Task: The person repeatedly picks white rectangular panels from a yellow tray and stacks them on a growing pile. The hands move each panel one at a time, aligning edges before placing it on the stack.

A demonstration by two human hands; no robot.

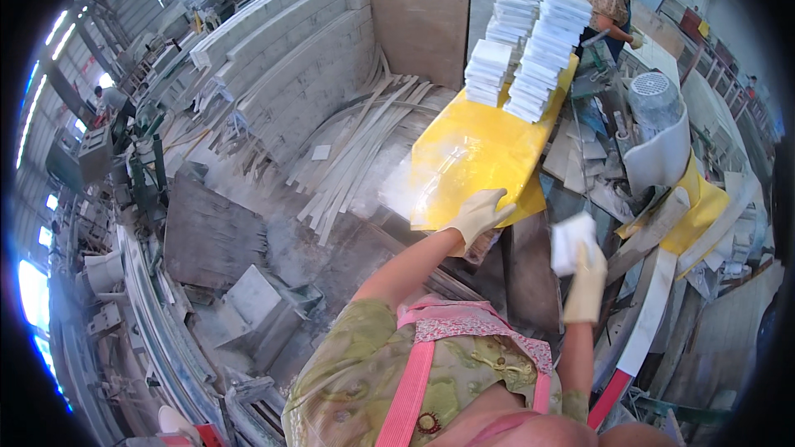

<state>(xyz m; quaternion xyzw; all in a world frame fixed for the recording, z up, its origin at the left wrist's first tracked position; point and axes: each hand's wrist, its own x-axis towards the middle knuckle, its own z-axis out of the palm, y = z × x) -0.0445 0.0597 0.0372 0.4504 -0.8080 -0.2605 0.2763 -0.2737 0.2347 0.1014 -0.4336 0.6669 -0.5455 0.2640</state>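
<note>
Evidently carrying is the step in hand: the right hand (588, 281) is clamped on a blurred white slab (570, 244) beyond the right edge of the yellow tabletop (464, 157). The left hand (480, 218), loosely extended and seemingly unladen, is at the near edge. White stacks (542, 54) stand toward the far end; the next move probably calls for a level grip.
</note>
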